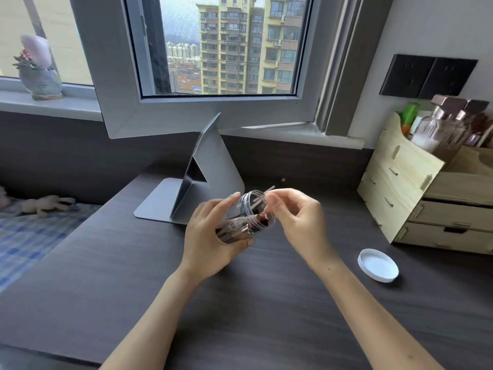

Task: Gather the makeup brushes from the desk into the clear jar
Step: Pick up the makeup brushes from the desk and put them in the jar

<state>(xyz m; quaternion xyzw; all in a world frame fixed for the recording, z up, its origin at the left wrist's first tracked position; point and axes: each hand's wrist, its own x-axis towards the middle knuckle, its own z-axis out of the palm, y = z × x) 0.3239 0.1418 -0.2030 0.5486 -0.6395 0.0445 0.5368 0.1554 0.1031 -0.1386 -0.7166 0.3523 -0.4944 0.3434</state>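
My left hand (213, 236) grips the clear jar (248, 214), tilted above the desk with its mouth facing up and to the right. Several makeup brushes (240, 229) lie inside it, and pale handles (264, 194) stick out of the mouth. My right hand (296, 217) hovers at the jar's mouth with thumb and fingers pinched close to one of those handles; the frame does not settle whether it grips the handle. The jar's lower wall is hidden by my left palm.
A white lid (378, 265) lies on the dark desk (266, 303) at the right. A wooden drawer organizer (432, 193) with bottles stands at the far right. A folded grey stand mirror (197, 188) sits behind the jar. A bed (32, 231) lies left of the desk.
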